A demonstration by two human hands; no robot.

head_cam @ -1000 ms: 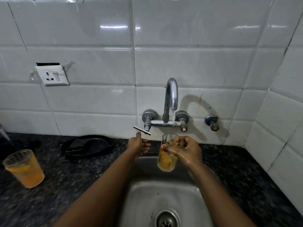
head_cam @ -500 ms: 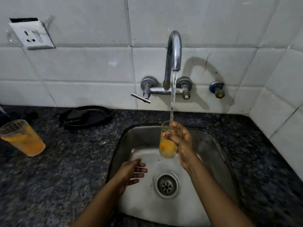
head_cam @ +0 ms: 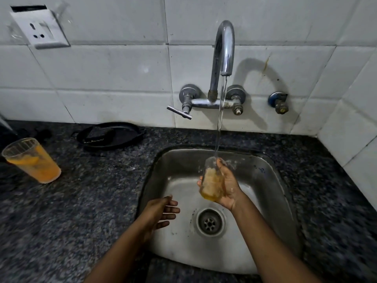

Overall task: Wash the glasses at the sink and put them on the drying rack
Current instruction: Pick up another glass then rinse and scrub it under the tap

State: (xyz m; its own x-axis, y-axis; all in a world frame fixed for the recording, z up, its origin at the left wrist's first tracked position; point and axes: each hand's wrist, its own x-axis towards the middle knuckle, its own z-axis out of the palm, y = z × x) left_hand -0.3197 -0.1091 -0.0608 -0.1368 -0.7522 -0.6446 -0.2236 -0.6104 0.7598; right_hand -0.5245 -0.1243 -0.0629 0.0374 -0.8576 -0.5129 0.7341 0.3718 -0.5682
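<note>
My right hand [head_cam: 227, 185] grips a clear glass [head_cam: 211, 180] with orange residue, upright over the steel sink [head_cam: 271, 193]. Water runs from the chrome tap [head_cam: 223, 50] straight into the glass and splashes at its rim. My left hand [head_cam: 161, 213] hovers above the sink's left side with its fingers spread, holding nothing. A second glass [head_cam: 33, 161] holding orange liquid stands on the dark granite counter [head_cam: 81, 201] at the far left. No drying rack is in view.
A black pan-like object [head_cam: 110, 135] lies on the counter against the tiled wall. The tap's lever handle [head_cam: 179, 112] sticks out to the left. A blue valve [head_cam: 278, 102] sits on the wall at right, a wall socket [head_cam: 40, 27] at upper left. The drain [head_cam: 210, 222] is open.
My left hand came off the tap lever and dropped to the sink's left side. Water began to run. The glass went down under the stream and its orange contents look paler.
</note>
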